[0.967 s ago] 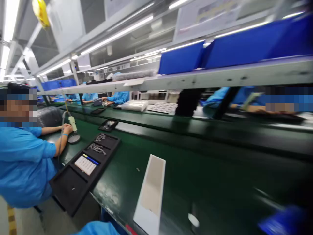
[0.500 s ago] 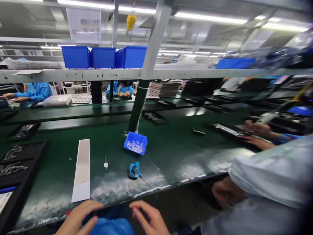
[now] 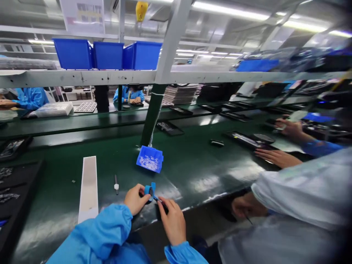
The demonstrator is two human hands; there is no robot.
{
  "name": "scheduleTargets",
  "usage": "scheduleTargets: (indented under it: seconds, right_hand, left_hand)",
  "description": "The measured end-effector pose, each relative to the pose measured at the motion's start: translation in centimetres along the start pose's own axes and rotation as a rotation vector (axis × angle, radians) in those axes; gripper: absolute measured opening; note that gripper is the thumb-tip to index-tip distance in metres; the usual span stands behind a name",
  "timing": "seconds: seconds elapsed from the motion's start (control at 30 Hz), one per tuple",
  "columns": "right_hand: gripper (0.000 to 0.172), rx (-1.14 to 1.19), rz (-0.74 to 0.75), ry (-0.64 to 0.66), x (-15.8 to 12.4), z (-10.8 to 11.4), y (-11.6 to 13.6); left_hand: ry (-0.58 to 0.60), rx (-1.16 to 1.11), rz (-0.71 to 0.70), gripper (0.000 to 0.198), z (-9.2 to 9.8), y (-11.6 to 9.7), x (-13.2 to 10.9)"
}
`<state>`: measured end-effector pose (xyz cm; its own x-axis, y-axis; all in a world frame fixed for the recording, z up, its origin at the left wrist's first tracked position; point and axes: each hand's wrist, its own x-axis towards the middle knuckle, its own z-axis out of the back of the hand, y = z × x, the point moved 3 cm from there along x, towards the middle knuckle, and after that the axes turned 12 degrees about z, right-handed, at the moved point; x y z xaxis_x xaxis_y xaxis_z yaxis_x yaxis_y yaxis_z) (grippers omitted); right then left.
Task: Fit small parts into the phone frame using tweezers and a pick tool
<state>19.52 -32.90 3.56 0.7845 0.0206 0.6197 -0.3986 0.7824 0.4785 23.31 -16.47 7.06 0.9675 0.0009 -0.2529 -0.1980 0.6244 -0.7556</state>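
Left hand holds the blue wrist strap in a narrow grip at the counter's near edge; right hand pinches its cord.

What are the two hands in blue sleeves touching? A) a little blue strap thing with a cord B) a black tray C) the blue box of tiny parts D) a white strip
A: the left hand pinches the small blue strap while the right hand touches its cord, on the green table.

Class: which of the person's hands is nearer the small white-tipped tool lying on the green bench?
Left. The left hand lies just right of the small white-tipped tool; the right hand is farther right.
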Motion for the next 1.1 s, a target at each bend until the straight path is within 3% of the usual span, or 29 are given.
scheduleTargets:
  seconds: [0.13, 0.2, 0.33, 0.47, 0.6, 0.73, 0.83, 1.0, 1.1]
  right_hand:
    - [0.039, 0.175, 0.049, -0.172, -1.3, 0.8, 2.8]
    - [0.035, 0.332, -0.008, -0.154, -1.8, 0.5, 3.7]
    - [0.046, 0.629, -0.224, -0.031, -1.4, -0.6, 4.5]
    - [0.048, 0.773, -0.506, -0.051, -0.1, -0.7, 4.8]
    - [0.052, 1.074, -0.719, 0.029, 0.3, -0.4, 6.2]
    - [0.061, 1.511, -0.687, 0.205, 0.5, 0.0, 9.0]
    - [0.064, 1.619, -0.649, 0.143, 1.0, 0.4, 10.1]
    - [0.084, 1.407, -0.332, 0.075, 2.3, 0.5, 11.7]
    - [0.08, 1.049, -0.148, -0.031, 3.7, 0.1, 13.2]
  left_hand:
    - [0.001, -0.023, -0.087, 0.017, 0.6, -1.0, -2.5]
    - [0.01, -0.019, -0.157, 0.021, 1.2, -1.6, -4.1]
    - [-0.01, 0.058, -0.365, 0.023, 1.6, -1.9, -7.0]
    - [-0.162, 0.116, -0.535, 0.014, 1.5, -0.5, -9.0]
    - [-0.292, 0.002, -0.649, 0.041, 1.9, 0.7, -10.4]
    - [-0.335, -0.155, -0.714, 0.055, 2.3, 0.5, -11.2]
    - [-0.341, -0.2, -0.838, 0.06, 2.0, 0.2, -11.8]
    - [-0.236, -0.05, -0.942, 0.054, 0.5, 0.7, -12.6]
    - [-0.209, 0.069, -0.967, 0.042, -0.2, 1.7, -13.2]
